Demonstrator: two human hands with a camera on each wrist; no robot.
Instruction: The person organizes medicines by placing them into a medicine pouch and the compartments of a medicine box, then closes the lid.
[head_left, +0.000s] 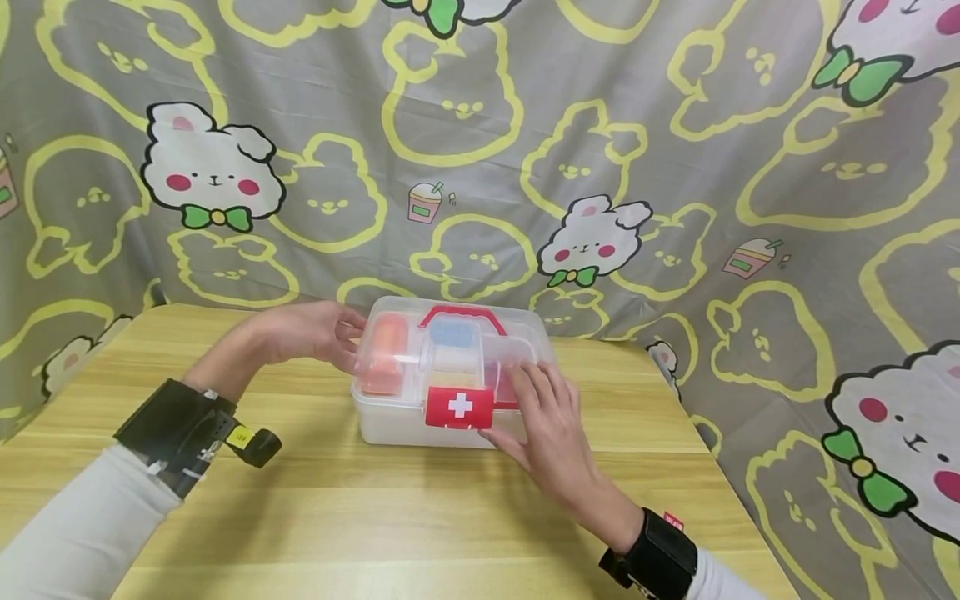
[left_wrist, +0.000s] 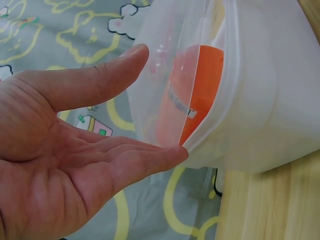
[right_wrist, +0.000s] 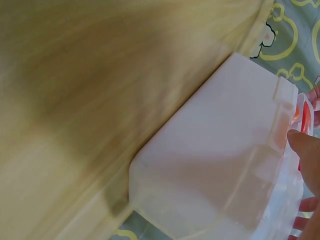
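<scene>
A first-aid box (head_left: 375, 421) with a white base stands on the table, and its clear lid (head_left: 517, 321) carries a red handle and a red latch (head_left: 442, 408) with a white cross. In the left wrist view, a gap parts the lid from the base rim, showing an orange item (left_wrist: 207, 75) inside. My left hand (head_left: 318, 333) is at the box's left side, thumb apart, one straight fingertip touching the rim. My right hand (head_left: 551, 425) grips the lid's front right, fingers over the top and thumb beside the latch. Its fingers are partly hidden in the right wrist view.
The wooden table (head_left: 375, 517) extends in front of the box and to both sides. Behind it hangs a grey curtain (head_left: 480, 250) with rabbit drawings. Through the lid show a blue item (head_left: 452, 333) and a pale one below it.
</scene>
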